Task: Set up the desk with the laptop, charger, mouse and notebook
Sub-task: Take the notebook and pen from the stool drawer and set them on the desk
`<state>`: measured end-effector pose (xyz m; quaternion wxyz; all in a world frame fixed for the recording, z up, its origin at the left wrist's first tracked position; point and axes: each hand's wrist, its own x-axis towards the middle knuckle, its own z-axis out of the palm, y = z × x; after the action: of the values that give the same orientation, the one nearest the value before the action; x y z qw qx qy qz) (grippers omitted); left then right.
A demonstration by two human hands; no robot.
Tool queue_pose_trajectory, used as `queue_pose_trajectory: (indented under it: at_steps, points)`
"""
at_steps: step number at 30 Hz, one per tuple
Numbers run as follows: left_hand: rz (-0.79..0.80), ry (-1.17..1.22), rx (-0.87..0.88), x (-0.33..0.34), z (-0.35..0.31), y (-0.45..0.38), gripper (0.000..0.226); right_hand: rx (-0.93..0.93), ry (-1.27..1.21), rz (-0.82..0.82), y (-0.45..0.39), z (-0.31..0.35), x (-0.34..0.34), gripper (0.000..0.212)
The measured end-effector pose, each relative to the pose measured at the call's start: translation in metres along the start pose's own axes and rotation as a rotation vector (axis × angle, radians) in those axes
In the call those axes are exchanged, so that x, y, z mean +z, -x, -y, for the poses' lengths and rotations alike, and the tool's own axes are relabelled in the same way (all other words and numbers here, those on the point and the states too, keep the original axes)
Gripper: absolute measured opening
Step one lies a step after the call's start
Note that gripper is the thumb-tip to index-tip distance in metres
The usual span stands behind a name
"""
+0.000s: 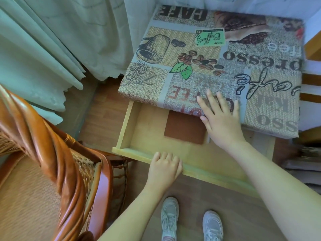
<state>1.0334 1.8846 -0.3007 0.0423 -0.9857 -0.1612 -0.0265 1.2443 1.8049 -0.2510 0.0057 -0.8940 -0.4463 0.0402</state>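
Observation:
A small desk (pixel 225 49) with a coffee-print cloth stands ahead of me. Its pale wooden drawer (pixel 125 124) is pulled out toward me. A flat brown notebook (pixel 184 127) lies inside, partly under the desk top. My left hand (pixel 164 166) curls over the drawer's front edge. My right hand (pixel 220 115) lies flat with fingers spread, half on the desk's front edge and half above the drawer beside the notebook. No laptop, charger or mouse is in view.
A wicker and wood armchair (pixel 52 162) stands close at the left. Pale curtains (pixel 52 40) hang behind it and the desk. My two feet in grey sneakers (pixel 191 223) stand on the wooden floor below the drawer. Wooden furniture sits at the right edge.

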Motion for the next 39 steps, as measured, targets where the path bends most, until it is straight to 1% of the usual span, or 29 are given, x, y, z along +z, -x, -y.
queue_pose_trajectory:
  at_steps: [5,7,9,11,12,13,15,18,21,23,25,27,29,31,34,36,39]
  points:
    - [0.061,-0.016,0.069,0.013,0.000,0.008,0.039,0.011,0.005,-0.015,0.011,0.003,0.002,0.059]
    - [0.076,0.011,0.070,0.017,0.000,0.013,0.039,0.012,-0.013,-0.017,0.014,0.003,0.003,0.062]
    - [0.091,0.083,0.018,0.018,0.000,0.010,0.036,0.017,-0.049,-0.029,0.019,0.003,0.002,0.066]
    - [0.129,0.157,-0.073,0.018,0.004,0.002,0.033,0.030,-0.111,-0.057,0.028,0.004,0.003,0.068]
    - [0.136,0.192,-0.131,0.017,0.006,-0.003,0.035,0.039,-0.144,-0.077,0.034,0.005,0.004,0.068]
    - [0.145,0.233,-0.189,0.015,0.009,-0.009,0.042,0.048,-0.174,-0.099,0.041,0.007,0.005,0.068]
    - [0.201,0.317,-0.269,0.014,0.015,-0.023,0.063,0.078,-0.246,-0.146,0.057,0.012,0.009,0.066]
    - [0.262,0.367,-0.334,0.019,0.019,-0.041,0.089,0.150,-0.372,-0.184,0.080,0.025,0.023,0.067]
    - [0.366,0.314,-0.310,0.027,0.021,-0.055,0.100,0.291,-0.442,-0.129,0.093,0.034,0.048,0.070]
    - [0.434,0.311,-0.283,0.032,0.022,-0.063,0.104,0.475,-0.540,-0.076,0.092,0.035,0.064,0.066]
    - [0.477,0.375,-0.307,0.036,0.021,-0.070,0.106,0.685,-0.650,-0.003,0.084,0.035,0.077,0.063]
    - [0.467,0.423,-0.351,0.039,0.018,-0.076,0.108,0.802,-0.706,0.048,0.074,0.036,0.088,0.059]
    - [0.430,0.420,-0.378,0.043,0.014,-0.078,0.110,0.800,-0.688,0.045,0.066,0.039,0.095,0.051]
    - [0.401,0.418,-0.384,0.047,0.012,-0.076,0.112,0.778,-0.676,-0.007,0.058,0.041,0.100,0.044]
    - [0.368,0.436,-0.382,0.049,0.014,-0.074,0.112,0.840,-0.755,-0.098,0.043,0.036,0.103,0.037]
    - [0.340,0.475,-0.380,0.048,0.016,-0.074,0.113,0.861,-0.829,-0.138,0.033,0.034,0.104,0.036]
    - [0.261,0.547,-0.367,0.048,0.019,-0.073,0.114,0.869,-0.930,-0.126,0.024,0.033,0.102,0.040]
